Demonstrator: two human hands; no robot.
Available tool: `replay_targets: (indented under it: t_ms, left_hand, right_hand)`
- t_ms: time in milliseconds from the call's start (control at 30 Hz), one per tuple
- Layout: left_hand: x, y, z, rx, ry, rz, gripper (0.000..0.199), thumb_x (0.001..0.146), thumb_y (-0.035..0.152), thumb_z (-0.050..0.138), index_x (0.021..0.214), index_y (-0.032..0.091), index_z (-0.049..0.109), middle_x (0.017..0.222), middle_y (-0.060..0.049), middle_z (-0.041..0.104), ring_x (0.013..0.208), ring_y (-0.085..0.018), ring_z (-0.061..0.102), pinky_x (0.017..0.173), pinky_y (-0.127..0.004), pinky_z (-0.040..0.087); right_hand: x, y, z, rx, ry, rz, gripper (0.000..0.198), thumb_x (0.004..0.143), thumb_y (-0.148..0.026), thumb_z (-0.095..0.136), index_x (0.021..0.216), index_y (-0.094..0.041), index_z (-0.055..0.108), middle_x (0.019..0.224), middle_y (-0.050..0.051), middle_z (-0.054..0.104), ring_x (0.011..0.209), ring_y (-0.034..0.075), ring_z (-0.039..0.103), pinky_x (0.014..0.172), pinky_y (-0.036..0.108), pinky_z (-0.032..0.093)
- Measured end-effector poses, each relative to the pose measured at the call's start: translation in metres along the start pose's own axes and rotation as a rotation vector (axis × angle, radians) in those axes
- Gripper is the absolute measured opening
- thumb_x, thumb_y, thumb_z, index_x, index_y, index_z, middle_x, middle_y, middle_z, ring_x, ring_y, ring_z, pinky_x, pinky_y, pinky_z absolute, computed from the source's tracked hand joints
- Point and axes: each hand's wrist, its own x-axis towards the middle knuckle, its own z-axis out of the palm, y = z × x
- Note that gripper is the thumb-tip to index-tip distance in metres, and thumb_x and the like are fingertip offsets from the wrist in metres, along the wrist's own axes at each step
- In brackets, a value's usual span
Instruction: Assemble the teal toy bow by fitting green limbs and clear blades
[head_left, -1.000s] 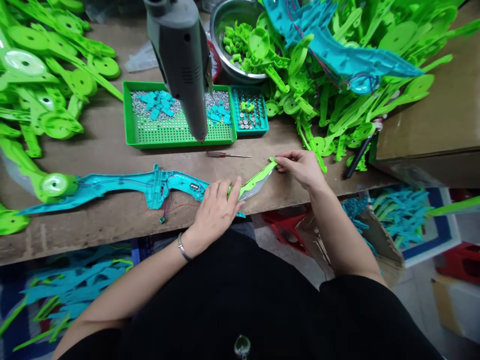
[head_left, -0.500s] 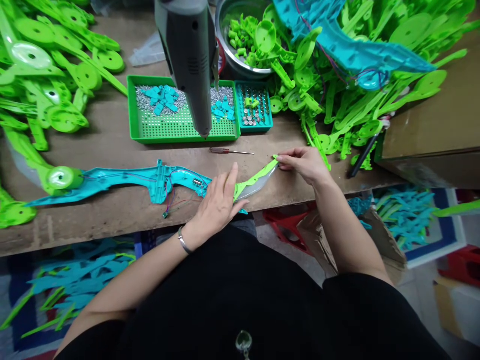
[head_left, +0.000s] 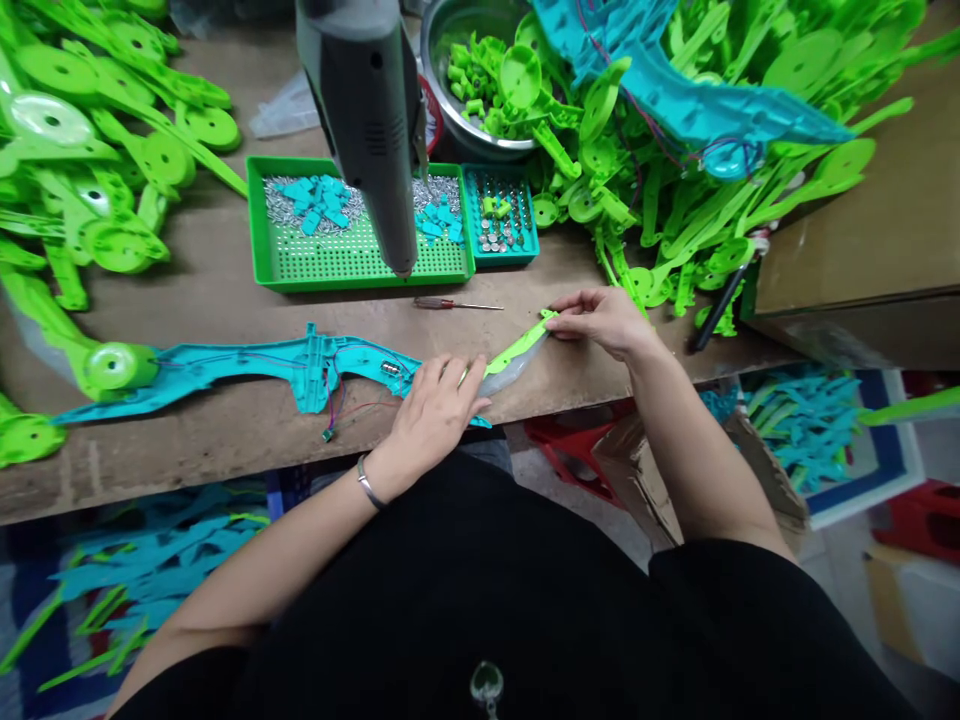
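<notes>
At the bench's near edge, centre of the frame, your left hand [head_left: 435, 405] presses down on the inner end of a green strip [head_left: 517, 350], fingers closed over it where it meets the teal shell [head_left: 247, 368]. Your right hand [head_left: 600, 320] pinches the strip's far tip between thumb and fingertips, right of centre. The strip runs slantwise between your hands, with a clear piece just beneath it. The teal shell lies flat to the left along the bench [head_left: 225, 300], thin wires [head_left: 337, 395] looping out of its middle and a green disc [head_left: 112, 367] at its left end. Just beyond your hands lies a small screwdriver [head_left: 454, 304]. Above it, a grey power driver [head_left: 371, 120] hangs tip-down over a green tray [head_left: 337, 262] of screws and teal bits; a smaller teal tray [head_left: 501, 215] sits touching its right side. A steel bowl [head_left: 450, 60] of green parts stands at the top centre. Heaps of green parts fill the upper left [head_left: 90, 150] and upper right [head_left: 712, 200] of the frame.
</notes>
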Motion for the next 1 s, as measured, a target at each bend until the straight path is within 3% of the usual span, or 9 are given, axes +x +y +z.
replay_targets:
  t_ms: [267,533,633,833,1000]
  left_hand:
    - [0.0,-0.002,0.002,-0.017,-0.019,0.006,0.047,0.1,0.034,0.048,0.139,0.007,0.049,0.123,-0.02,0.061,0.113,-0.032,0.053,0.096,-0.047,0.049]
    - [-0.001,-0.003,-0.007,-0.055,0.07,-0.046,0.069,0.096,0.039,0.056,0.149,0.002,0.032,0.131,-0.024,0.054,0.121,-0.034,0.052,0.104,-0.049,0.046]
    - [-0.002,-0.001,-0.01,0.002,0.035,-0.072,0.067,0.094,0.041,0.059,0.145,0.002,0.038,0.125,-0.023,0.057,0.118,-0.036,0.053,0.106,-0.054,0.043]
    - [-0.002,0.004,-0.006,-0.018,0.016,-0.081,0.04,0.097,0.032,0.053,0.129,0.008,0.054,0.117,-0.019,0.057,0.115,-0.033,0.055,0.108,-0.055,0.044]
    - [0.0,0.005,-0.006,0.048,-0.033,-0.047,0.042,0.097,0.031,0.053,0.131,0.007,0.054,0.129,-0.02,0.056,0.124,-0.034,0.051,0.116,-0.054,0.037]
  right_hand:
    - [0.007,-0.004,-0.001,-0.024,-0.048,0.021,0.038,0.042,-0.021,0.099,0.068,-0.013,0.073,0.063,0.006,0.073,0.053,0.014,0.069,0.051,0.023,0.064]
    - [0.011,-0.01,-0.002,-0.033,-0.082,0.065,0.038,0.038,-0.021,0.1,0.062,-0.014,0.071,0.058,0.004,0.071,0.051,0.013,0.067,0.046,0.021,0.062]
    - [0.011,-0.008,-0.002,-0.038,-0.09,0.034,0.037,0.04,-0.021,0.1,0.063,-0.015,0.071,0.059,0.004,0.071,0.051,0.013,0.067,0.046,0.021,0.062]
    - [0.012,-0.009,-0.002,-0.073,-0.084,0.046,0.033,0.046,-0.016,0.098,0.064,-0.013,0.071,0.06,0.007,0.07,0.052,0.016,0.068,0.049,0.027,0.064]
    - [0.015,-0.01,-0.003,-0.096,-0.081,0.061,0.037,0.04,-0.019,0.1,0.06,-0.014,0.069,0.059,0.005,0.069,0.053,0.015,0.067,0.047,0.026,0.063]
